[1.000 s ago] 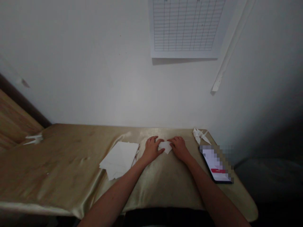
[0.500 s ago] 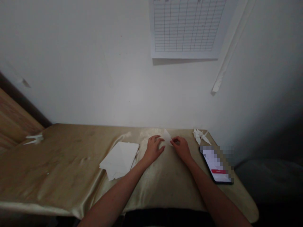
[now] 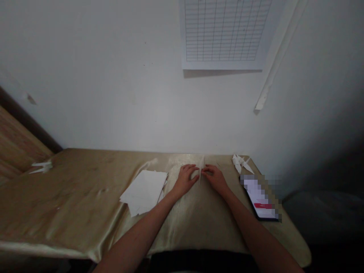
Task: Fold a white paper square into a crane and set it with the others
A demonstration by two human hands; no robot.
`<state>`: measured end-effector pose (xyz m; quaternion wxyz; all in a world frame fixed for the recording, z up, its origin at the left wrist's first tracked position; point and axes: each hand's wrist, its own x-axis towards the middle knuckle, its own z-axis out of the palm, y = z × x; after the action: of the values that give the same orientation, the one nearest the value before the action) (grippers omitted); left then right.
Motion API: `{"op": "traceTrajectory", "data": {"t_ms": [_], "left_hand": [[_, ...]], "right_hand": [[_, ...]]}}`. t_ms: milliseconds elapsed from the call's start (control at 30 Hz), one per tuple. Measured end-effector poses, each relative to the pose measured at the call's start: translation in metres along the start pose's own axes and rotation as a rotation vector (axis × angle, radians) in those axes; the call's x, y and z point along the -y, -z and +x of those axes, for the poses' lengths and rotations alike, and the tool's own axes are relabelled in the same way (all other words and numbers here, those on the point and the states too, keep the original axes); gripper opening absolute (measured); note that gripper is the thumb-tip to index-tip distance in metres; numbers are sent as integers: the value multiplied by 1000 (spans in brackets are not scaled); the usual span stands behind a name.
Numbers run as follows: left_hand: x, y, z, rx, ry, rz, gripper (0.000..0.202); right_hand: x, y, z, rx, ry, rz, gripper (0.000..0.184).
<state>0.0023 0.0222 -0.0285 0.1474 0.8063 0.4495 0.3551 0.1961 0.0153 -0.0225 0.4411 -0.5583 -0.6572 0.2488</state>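
A small folded white paper stands on edge between my two hands on the gold-coloured tablecloth. My left hand rests just left of it with its fingers curled against the paper. My right hand pinches the paper from the right side. Both forearms reach in from the bottom of the view. Most of the paper is hidden by my fingers.
A stack of white paper sheets lies left of my left arm. Folded white paper figures sit at the table's far right corner, another at the far left. A phone lies at right. A gridded chart hangs on the wall.
The folded paper lay flat under my fingers a second ago. My right hand has lifted its flap up and swung it toward the left, so it now stands nearly edge-on.
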Motion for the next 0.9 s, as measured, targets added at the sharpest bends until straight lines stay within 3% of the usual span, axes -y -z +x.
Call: {"op": "traceTrajectory", "data": {"t_ms": [267, 900], "left_hand": [[-4, 2, 1, 20, -14, -20, 29], [-1, -2, 2, 17, 87, -104, 30]], "right_hand": [[-4, -6, 0, -5, -64, 276, 33], [-3, -6, 1, 43, 19, 177, 25]]}}
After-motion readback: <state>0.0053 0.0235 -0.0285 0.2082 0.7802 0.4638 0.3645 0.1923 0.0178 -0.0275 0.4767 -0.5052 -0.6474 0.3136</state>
